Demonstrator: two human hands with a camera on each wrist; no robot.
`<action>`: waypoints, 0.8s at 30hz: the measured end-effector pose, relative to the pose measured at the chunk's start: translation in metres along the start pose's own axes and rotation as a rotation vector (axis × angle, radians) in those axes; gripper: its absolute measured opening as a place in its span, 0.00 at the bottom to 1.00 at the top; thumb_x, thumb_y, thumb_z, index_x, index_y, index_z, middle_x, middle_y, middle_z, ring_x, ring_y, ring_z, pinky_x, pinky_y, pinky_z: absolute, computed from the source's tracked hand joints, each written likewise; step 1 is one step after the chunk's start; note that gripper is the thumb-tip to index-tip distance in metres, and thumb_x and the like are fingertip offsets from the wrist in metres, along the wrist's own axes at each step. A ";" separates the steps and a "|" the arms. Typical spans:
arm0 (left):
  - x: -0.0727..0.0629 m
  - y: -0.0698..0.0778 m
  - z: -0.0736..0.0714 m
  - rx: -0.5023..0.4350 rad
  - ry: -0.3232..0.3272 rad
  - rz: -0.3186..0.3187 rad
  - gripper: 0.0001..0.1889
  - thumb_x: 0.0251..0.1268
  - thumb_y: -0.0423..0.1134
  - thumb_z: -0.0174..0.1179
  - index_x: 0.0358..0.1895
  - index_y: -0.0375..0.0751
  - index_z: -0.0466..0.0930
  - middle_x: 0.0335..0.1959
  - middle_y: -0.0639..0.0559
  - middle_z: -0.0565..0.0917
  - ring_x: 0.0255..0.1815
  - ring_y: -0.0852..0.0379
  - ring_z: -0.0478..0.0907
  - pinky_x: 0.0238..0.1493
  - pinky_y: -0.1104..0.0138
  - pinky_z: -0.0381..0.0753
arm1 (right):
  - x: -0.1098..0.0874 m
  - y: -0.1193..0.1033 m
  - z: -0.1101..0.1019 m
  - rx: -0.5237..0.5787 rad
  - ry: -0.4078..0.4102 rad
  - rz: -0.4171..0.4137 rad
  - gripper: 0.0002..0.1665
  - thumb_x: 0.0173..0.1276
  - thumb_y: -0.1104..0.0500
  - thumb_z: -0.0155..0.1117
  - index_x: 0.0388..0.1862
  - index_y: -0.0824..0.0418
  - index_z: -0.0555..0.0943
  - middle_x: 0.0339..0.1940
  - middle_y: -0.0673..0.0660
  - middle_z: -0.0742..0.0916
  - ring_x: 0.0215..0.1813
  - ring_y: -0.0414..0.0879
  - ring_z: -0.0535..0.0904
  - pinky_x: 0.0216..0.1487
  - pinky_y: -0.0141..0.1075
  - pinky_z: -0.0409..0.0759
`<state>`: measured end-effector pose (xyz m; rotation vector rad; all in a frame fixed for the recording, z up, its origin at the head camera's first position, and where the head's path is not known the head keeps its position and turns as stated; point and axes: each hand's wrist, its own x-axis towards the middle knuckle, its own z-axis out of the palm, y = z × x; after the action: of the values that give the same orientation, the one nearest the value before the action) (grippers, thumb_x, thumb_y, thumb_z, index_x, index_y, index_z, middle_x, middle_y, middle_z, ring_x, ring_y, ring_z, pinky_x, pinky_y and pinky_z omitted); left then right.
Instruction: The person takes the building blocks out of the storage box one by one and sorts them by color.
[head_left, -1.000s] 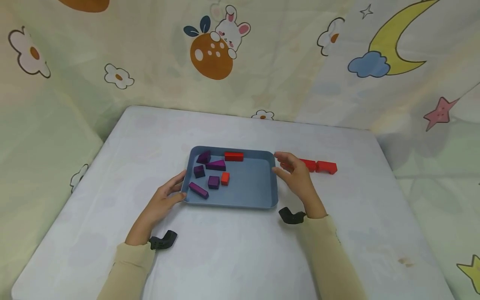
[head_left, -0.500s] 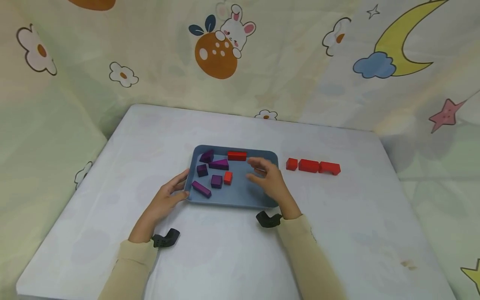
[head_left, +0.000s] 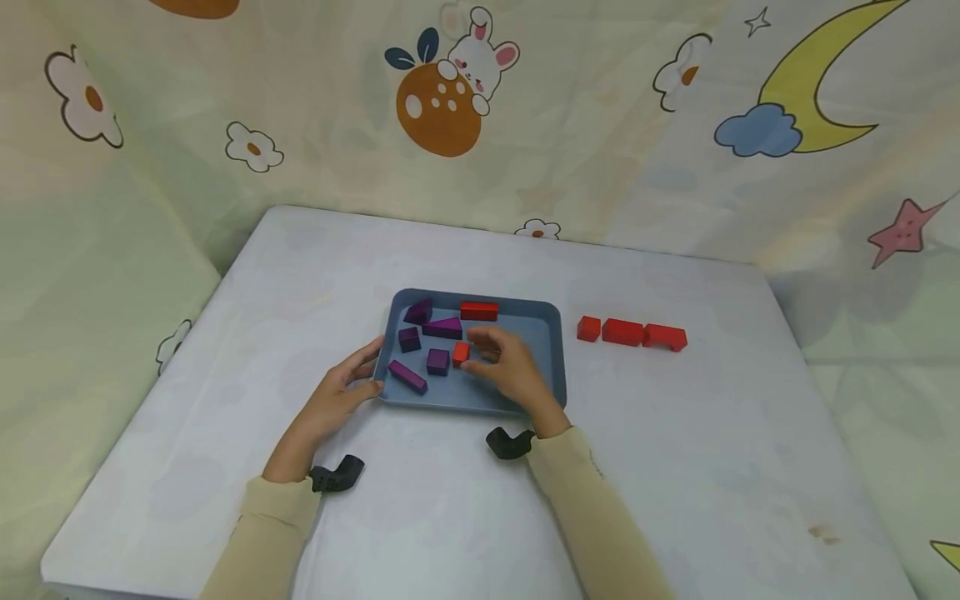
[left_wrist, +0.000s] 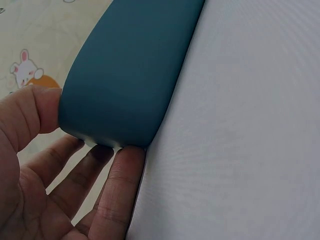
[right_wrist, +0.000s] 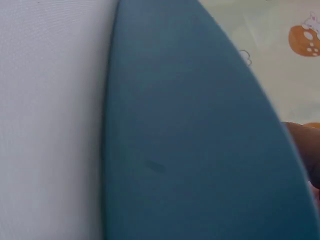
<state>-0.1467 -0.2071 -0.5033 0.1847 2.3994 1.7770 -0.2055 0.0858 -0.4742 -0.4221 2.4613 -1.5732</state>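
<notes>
In the head view a blue-grey tray (head_left: 517,405) lies on the table. My left hand (head_left: 333,404) rests against its left end, fingers fairly straight. The left wrist view shows that hand's fingertips (left_wrist: 127,162) touching the tray's outer wall (left_wrist: 130,75), the thumb at the rim. My right hand (head_left: 510,367) is over the tray, thumb and fingers apart beside a small red block (head_left: 461,355); whether they touch it cannot be told. A purple cube (head_left: 438,362) stands just left of that block. In the right wrist view the tray wall (right_wrist: 190,120) hides most of the hand.
Also in the tray are a long red block (head_left: 478,311), a purple wedge (head_left: 442,327), a purple stick (head_left: 408,377) and other purple blocks. Right of the tray, a red cube (head_left: 588,328), a red block (head_left: 622,332) and a red arch block (head_left: 665,337) form a row.
My right hand has moved left, from the red row outside the tray's right end to the small red block inside. My left hand has stayed at the tray's left end.
</notes>
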 end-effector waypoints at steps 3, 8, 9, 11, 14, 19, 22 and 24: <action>0.001 -0.001 0.001 0.006 -0.001 -0.006 0.38 0.76 0.28 0.59 0.86 0.39 0.60 0.80 0.31 0.70 0.73 0.33 0.74 0.72 0.39 0.67 | 0.002 -0.001 0.007 -0.041 0.003 0.013 0.30 0.67 0.70 0.78 0.68 0.71 0.81 0.65 0.67 0.87 0.67 0.61 0.84 0.70 0.48 0.78; 0.001 -0.002 0.001 0.030 0.003 -0.025 0.38 0.76 0.29 0.59 0.87 0.41 0.60 0.79 0.32 0.71 0.73 0.34 0.74 0.70 0.43 0.71 | 0.005 -0.001 0.014 -0.121 0.049 0.007 0.25 0.66 0.69 0.79 0.61 0.70 0.85 0.59 0.66 0.89 0.60 0.60 0.86 0.66 0.49 0.81; 0.001 -0.002 0.001 0.033 0.003 -0.029 0.38 0.76 0.30 0.59 0.87 0.42 0.60 0.79 0.32 0.71 0.74 0.34 0.74 0.69 0.43 0.72 | 0.005 -0.001 0.015 -0.132 0.057 0.006 0.23 0.67 0.69 0.79 0.60 0.69 0.85 0.57 0.66 0.90 0.59 0.60 0.87 0.65 0.49 0.82; 0.001 -0.001 0.001 0.035 -0.001 -0.032 0.38 0.76 0.30 0.59 0.87 0.42 0.60 0.79 0.32 0.71 0.74 0.34 0.74 0.69 0.43 0.72 | 0.004 0.000 0.014 -0.138 0.069 0.003 0.21 0.67 0.68 0.79 0.58 0.68 0.86 0.56 0.65 0.90 0.58 0.59 0.87 0.65 0.48 0.83; 0.001 -0.001 0.001 0.028 -0.003 -0.029 0.38 0.76 0.30 0.59 0.87 0.42 0.59 0.79 0.31 0.71 0.74 0.33 0.74 0.71 0.40 0.69 | 0.000 0.002 0.008 -0.096 0.076 -0.005 0.21 0.67 0.69 0.79 0.58 0.68 0.87 0.56 0.65 0.90 0.59 0.60 0.87 0.65 0.48 0.83; 0.001 -0.002 0.001 0.019 0.003 -0.023 0.38 0.76 0.29 0.59 0.87 0.41 0.60 0.80 0.31 0.70 0.73 0.32 0.74 0.73 0.38 0.65 | -0.012 0.002 -0.009 0.036 0.064 -0.046 0.22 0.68 0.71 0.76 0.61 0.71 0.85 0.57 0.68 0.88 0.61 0.63 0.85 0.66 0.50 0.82; 0.001 -0.002 0.000 0.020 0.001 -0.024 0.38 0.76 0.30 0.59 0.87 0.41 0.59 0.80 0.31 0.70 0.73 0.33 0.74 0.73 0.39 0.65 | -0.020 0.004 -0.024 0.100 0.064 -0.067 0.23 0.69 0.72 0.75 0.62 0.73 0.84 0.59 0.69 0.87 0.63 0.63 0.83 0.65 0.49 0.82; 0.000 -0.001 0.000 0.018 -0.001 -0.029 0.38 0.76 0.30 0.59 0.87 0.41 0.59 0.81 0.32 0.69 0.73 0.33 0.74 0.72 0.39 0.65 | -0.025 0.006 -0.034 0.124 0.072 -0.080 0.24 0.69 0.72 0.75 0.63 0.74 0.83 0.61 0.69 0.86 0.64 0.63 0.82 0.65 0.47 0.82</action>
<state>-0.1471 -0.2072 -0.5049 0.1522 2.4059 1.7430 -0.1929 0.1261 -0.4655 -0.4559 2.4088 -1.7914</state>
